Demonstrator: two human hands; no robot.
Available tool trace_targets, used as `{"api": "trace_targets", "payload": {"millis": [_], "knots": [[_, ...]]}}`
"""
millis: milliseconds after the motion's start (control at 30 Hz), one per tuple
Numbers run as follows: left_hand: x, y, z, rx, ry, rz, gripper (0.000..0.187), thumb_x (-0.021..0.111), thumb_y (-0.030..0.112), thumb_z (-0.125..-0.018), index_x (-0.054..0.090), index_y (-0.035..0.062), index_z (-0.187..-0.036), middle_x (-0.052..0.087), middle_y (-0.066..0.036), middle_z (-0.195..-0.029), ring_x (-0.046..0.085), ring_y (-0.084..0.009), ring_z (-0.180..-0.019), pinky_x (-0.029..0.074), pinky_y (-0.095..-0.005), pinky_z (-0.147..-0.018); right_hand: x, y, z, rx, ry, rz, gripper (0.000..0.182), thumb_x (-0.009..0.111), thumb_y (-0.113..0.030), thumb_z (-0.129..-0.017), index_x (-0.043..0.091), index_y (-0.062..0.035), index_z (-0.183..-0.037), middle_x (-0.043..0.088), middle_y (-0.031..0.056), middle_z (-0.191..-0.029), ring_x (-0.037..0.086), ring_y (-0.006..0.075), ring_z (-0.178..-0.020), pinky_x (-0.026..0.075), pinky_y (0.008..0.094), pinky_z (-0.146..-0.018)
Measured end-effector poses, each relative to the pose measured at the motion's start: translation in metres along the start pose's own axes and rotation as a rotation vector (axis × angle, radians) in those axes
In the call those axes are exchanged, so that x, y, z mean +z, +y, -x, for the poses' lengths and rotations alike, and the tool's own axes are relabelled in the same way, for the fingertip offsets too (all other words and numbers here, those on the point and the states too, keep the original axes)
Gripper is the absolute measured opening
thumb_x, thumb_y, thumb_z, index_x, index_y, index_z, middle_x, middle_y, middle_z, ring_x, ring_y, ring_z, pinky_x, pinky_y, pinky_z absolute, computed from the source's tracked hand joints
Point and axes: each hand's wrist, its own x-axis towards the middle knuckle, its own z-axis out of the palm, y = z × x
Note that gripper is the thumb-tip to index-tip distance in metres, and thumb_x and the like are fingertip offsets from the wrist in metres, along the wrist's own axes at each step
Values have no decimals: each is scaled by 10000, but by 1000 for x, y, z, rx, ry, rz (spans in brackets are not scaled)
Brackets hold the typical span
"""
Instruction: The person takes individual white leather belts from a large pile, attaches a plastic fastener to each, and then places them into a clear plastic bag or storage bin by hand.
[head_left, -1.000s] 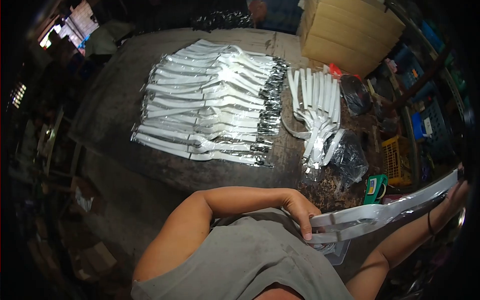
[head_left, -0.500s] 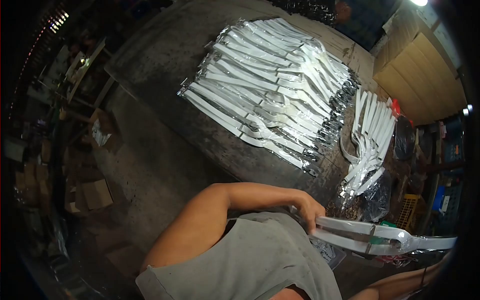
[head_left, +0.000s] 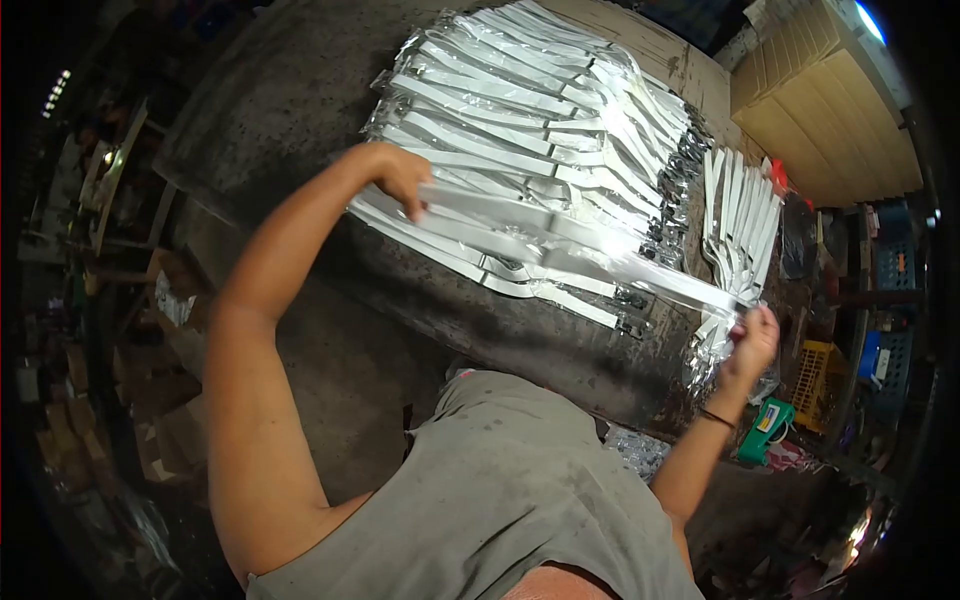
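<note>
**Bagged white strap [head_left: 565,240] held out slantwise over the big pile [head_left: 520,130], one end per hand**

Holding the forked end at left with the left hand [head_left: 405,185], fingers narrow and closed around it. Gripping the other end, down at right and a bit nearer, with the right hand [head_left: 756,342], fingers pinched on it too. Kinda blurry along the middle, so can't tell if touching the pile underneath or just above it.

Over on the tabletop [head_left: 265,110]: more straps like it in clear plastic, laid side by side in that pile, with dark ends toward the right. Just right of that, a smaller bunch [head_left: 740,215], loosely fanned. Also at right, a cardboard box [head_left: 835,120] on the far side, then a yellow crate [head_left: 820,385] and a green tape dispenser [head_left: 768,430] on the near side.
</note>
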Motion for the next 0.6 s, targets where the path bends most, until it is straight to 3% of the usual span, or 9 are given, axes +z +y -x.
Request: {"api": "trace_targets", "payload": {"millis": [67, 133, 167, 200, 267, 300, 367, 533, 600], "knots": [[-6, -24, -2, -66, -32, -37, 547, 830, 340, -643, 671, 64, -1088, 674, -142, -1040, 640, -265, -954, 486, -325, -830, 34, 55, 13, 248, -62, -50, 140, 617, -104, -893, 570, -78, -1022, 560, -5, -793, 483, 54, -550, 417, 189, -460], [-2, -30, -6, -379, 171, -230, 680, 829, 348, -637, 596, 77, -1215, 603, -142, -1218, 568, -298, -1121, 395, -410, -1004, 46, 122, 20, 338, -94, 70, 238, 579, -136, -912, 507, -60, -1126, 557, 30, -774, 502, 97, -501, 432, 223, -436], [5, -39, -19, -457, 224, -280, 825, 827, 368, -631, 490, 104, -1336, 458, -142, -1394, 416, -325, -1293, 231, -559, -1086, 49, 143, 25, 347, -67, 257, 331, 580, -167, -909, 470, -52, -1199, 558, 43, -788, 508, 108, -493, 421, 248, -425], [20, -49, -33, -447, 395, -328, 824, 788, 377, -685, 431, 138, -1389, 360, -151, -1463, 316, -339, -1359, 146, -653, -1064, 45, 154, 34, 352, -54, 476, 428, 609, -220, -880, 480, -38, -1246, 596, 87, -877, 593, 171, -623, 488, 312, -534], [62, -66, -72, -187, 889, -138, 770, 736, 367, -749, 400, 162, -1410, 303, -167, -1486, 262, -348, -1380, 182, -607, -1080, 15, 193, 31, 7, -3, 851, 486, 628, -251, -862, 490, -10, -1261, 596, 160, -1038, 614, 272, -876, 496, 377, -772], [80, -47, -78, -97, 1045, -56, 718, 698, 364, -788, 396, 178, -1413, 297, -178, -1484, 277, -350, -1370, 207, -577, -1083, 7, 186, 37, 14, 8, 854, 486, 628, -251, -862, 490, -10, -1261, 596, 160, -1038, 614, 272, -876, 496, 377, -772], [118, -13, -100, 30, 1232, -1, 726, 702, 380, -783, 407, 140, -1401, 284, -206, -1477, 285, -400, -1351, 227, -577, -1071, -13, 166, 50, -76, -34, 909, 482, 633, -257, -854, 515, 9, -1239, 560, 216, -1144, 539, 345, -1075, 412, 399, -947], [181, 89, -127, 132, 1141, 137, 731, 666, 463, -803, 391, 179, -1419, 164, -210, -1521, 129, -418, -1406, 111, -619, -1096, -75, 181, 107, -80, -129, 1128, 442, 627, -221, -845, 533, 16, -1207, 538, 224, -1166, 506, 369, -1112, 384, 420, -979], [187, 114, -137, 270, 1165, -16, 681, 646, 449, -824, 393, 231, -1418, 157, -177, -1534, 111, -403, -1414, 61, -633, -1093, -73, 174, 132, -162, -213, 1239, 454, 647, -190, -808, 532, 0, -1204, 519, 212, -1195, 480, 380, -1124, 377, 430, -982]]}}
